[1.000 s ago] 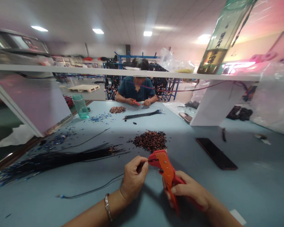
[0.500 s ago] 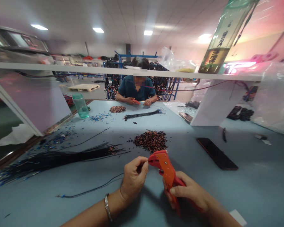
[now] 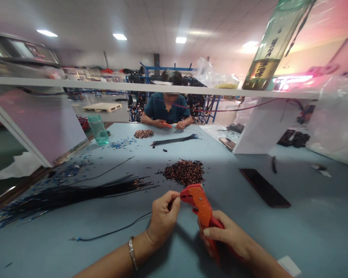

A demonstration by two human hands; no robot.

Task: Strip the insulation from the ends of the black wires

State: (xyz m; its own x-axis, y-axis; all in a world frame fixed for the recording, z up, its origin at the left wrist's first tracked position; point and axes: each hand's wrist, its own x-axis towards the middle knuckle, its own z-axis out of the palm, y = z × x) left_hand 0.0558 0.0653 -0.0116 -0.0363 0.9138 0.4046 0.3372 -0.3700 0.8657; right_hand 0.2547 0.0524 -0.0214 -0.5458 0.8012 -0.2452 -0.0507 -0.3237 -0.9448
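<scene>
While the orange wire stripper [image 3: 201, 208] sat low in the middle of the view, just above the blue surface [image 3: 307, 216], the right hand [image 3: 229, 237] had its grip closed around the tool's handles, thumb laid along the top. The tool's head pointed up and left, toward the left hand [image 3: 162, 218]. That hand's grip was pinched shut on the end of a thin black wire [image 3: 113, 233], thumb and forefinger holding the tip right against the stripper's nose. The rest of the wire trailed away to the left across the surface, ending in a small blue tip. A metal bracelet [image 3: 132, 253] circled the left wrist.

Just beyond the tool lay a heap of dark reddish-brown bits [image 3: 185, 172]. To the left of it, a long bundle of black wires [image 3: 75, 193] stretched across the surface, with blue scraps [image 3: 66, 170] scattered near its far end. A dark phone [image 3: 265, 188] lay flat to the right, well apart from the hands. Farther back stood a green translucent cup [image 3: 99, 130], a smaller brown heap [image 3: 144, 134] and a second wire bundle [image 3: 175, 140]. At the far edge sat another person in a teal shirt [image 3: 166, 110], both hands on the surface, one on a red tool.
</scene>
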